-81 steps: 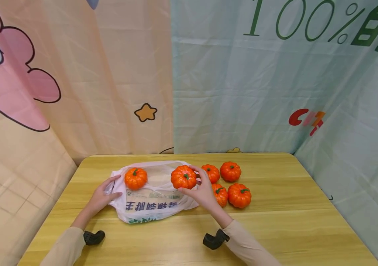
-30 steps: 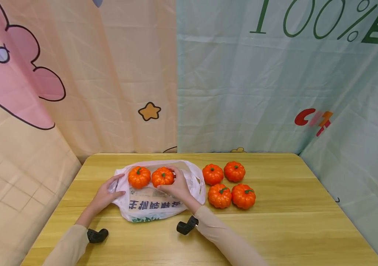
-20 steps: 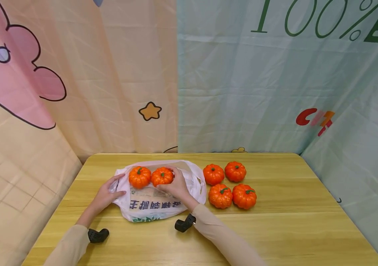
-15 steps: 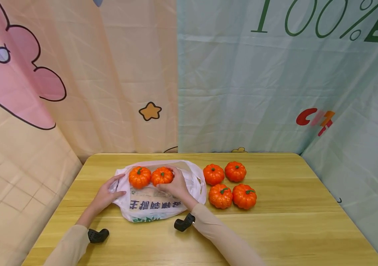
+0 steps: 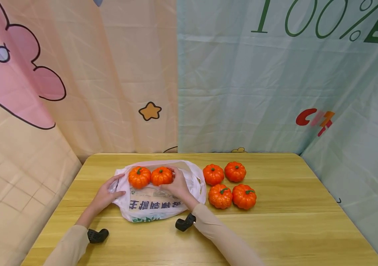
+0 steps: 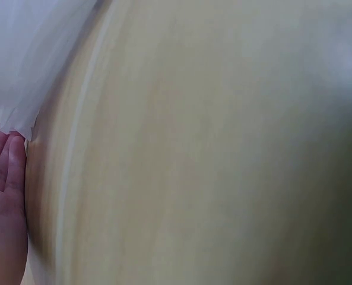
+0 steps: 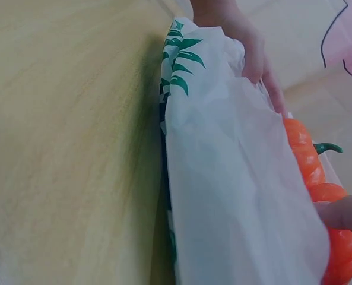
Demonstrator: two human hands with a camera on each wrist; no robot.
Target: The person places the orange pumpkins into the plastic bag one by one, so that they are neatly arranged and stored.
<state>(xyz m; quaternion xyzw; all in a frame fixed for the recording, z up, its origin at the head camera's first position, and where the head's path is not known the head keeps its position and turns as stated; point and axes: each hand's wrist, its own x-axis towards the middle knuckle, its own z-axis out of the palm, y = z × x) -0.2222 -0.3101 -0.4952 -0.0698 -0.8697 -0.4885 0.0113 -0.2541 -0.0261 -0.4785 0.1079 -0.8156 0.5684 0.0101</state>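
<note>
Two small orange pumpkins sit side by side at the mouth of a white plastic bag (image 5: 189, 199) in the head view. My right hand (image 5: 178, 186) holds the right pumpkin (image 5: 161, 176) from its right side, its thumb at the front and its fingers behind. The left pumpkin (image 5: 139, 177) stands against it. At the bag's left edge my left hand (image 5: 106, 193) grips the plastic, thumb and fingers spread apart. In the left wrist view, the fingers (image 6: 14, 163) reach under the plastic. The right wrist view shows the thumb (image 7: 345, 215) against the orange skin.
Several more pumpkins (image 5: 220, 196) stand grouped on the wooden table (image 5: 292, 229), right of the bag. Printed curtains (image 5: 235, 92) hang behind the table and along both sides. A black wrist mount (image 5: 185, 222) sits on each forearm.
My right hand has carried a pumpkin left, from over the bag's right part to beside the other pumpkin. Lately its thumb has slid slightly right. The left hand keeps its place at the bag's edge.
</note>
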